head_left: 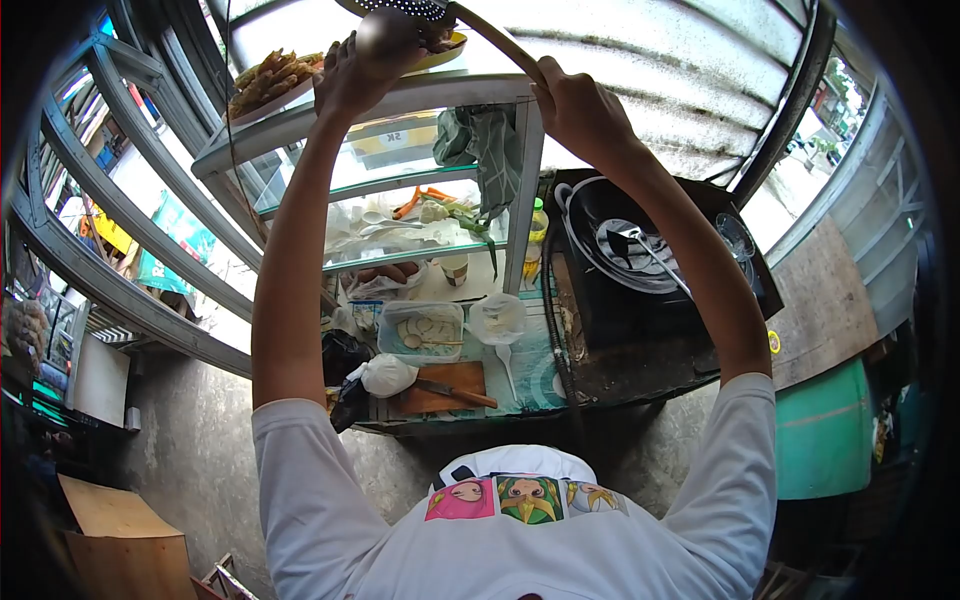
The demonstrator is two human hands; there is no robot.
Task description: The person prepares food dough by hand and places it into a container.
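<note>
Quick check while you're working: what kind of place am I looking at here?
Most likely a street food cart or stall. A glass display case holds vegetables and carries a plate of fried food on top, a wok sits beside it, and a cutting board with a knife lies in front.

Cart top (pixel 470 95): tray of fried food (pixel 270 80)
Glass shelves (pixel 420 255): carrots (pixel 425 195), greens, plastic bags
Counter (pixel 530 370): wooden cutting board (pixel 440 390) with knife (pixel 455 392), clear container of slices (pixel 425 330), white bag (pixel 385 375), bottle (pixel 537 230)
Stove side (pixel 640 330): black wok (pixel 625 245)
</note>
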